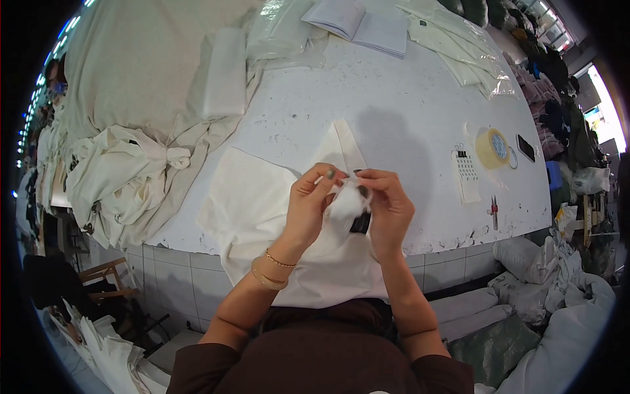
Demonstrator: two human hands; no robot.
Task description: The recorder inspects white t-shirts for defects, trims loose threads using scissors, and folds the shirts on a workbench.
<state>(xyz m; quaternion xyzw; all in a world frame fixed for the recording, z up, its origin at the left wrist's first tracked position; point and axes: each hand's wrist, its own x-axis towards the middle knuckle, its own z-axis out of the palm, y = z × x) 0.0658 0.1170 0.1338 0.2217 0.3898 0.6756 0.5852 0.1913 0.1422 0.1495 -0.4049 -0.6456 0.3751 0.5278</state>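
head view: left hand and right hand both pinch a crumpled white fabric piece; a dark object behind it is mostly hidden.

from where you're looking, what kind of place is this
Probably a garment or textile workshop: piles of cream cloth on a white worktable, bagged folded pieces, and both hands, left hand and right hand, working white fabric.
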